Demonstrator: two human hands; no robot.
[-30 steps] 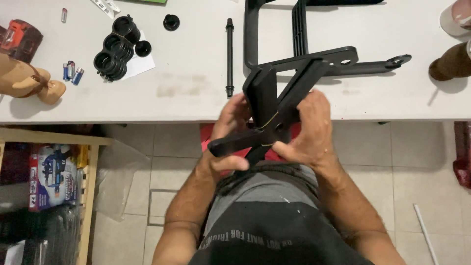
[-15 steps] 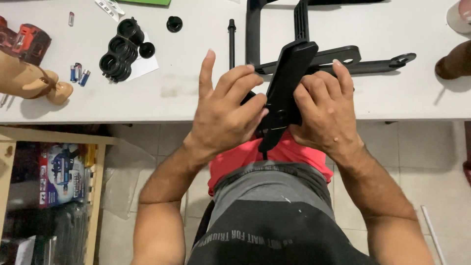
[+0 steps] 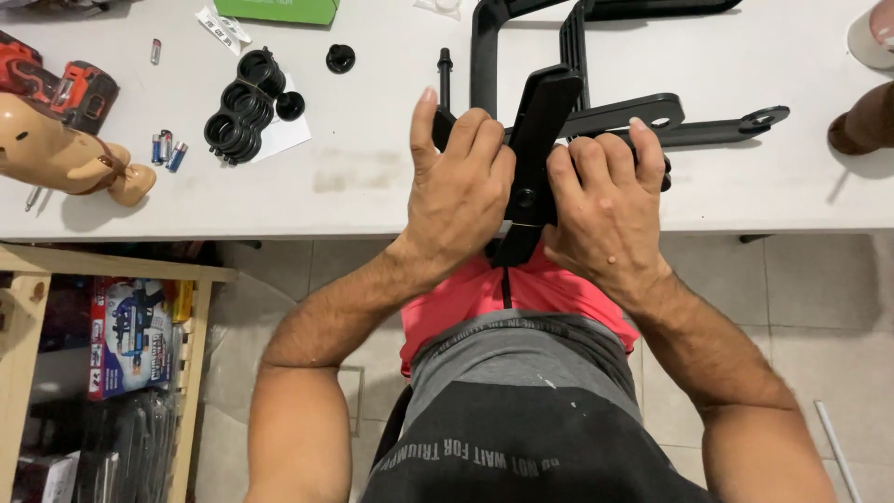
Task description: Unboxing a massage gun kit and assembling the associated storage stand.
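Observation:
I hold a black flat plastic bar [image 3: 538, 140] upright between both hands, over the front edge of the white table [image 3: 372, 186]. My left hand [image 3: 458, 191] wraps its left side with the index finger pointing up. On the bar's right side, my right hand [image 3: 605, 210] has its fingers curled over the top. Behind the bar lie black metal frame arms [image 3: 708, 126] with ring-shaped ends, flat on the table. The lower end of the bar points toward my red shirt.
On the table's left are a stack of black plastic rings [image 3: 237, 116], a black cap [image 3: 340, 58], a thin black rod [image 3: 444, 74], small batteries [image 3: 166, 147], a red power drill [image 3: 60, 88] and a tan wooden object [image 3: 65, 158]. A wooden shelf [image 3: 102, 270] stands at the lower left.
The bar has swung from a tilted, crossed position near my lap to upright over the table edge. Both hands rose with it and now cover its middle.

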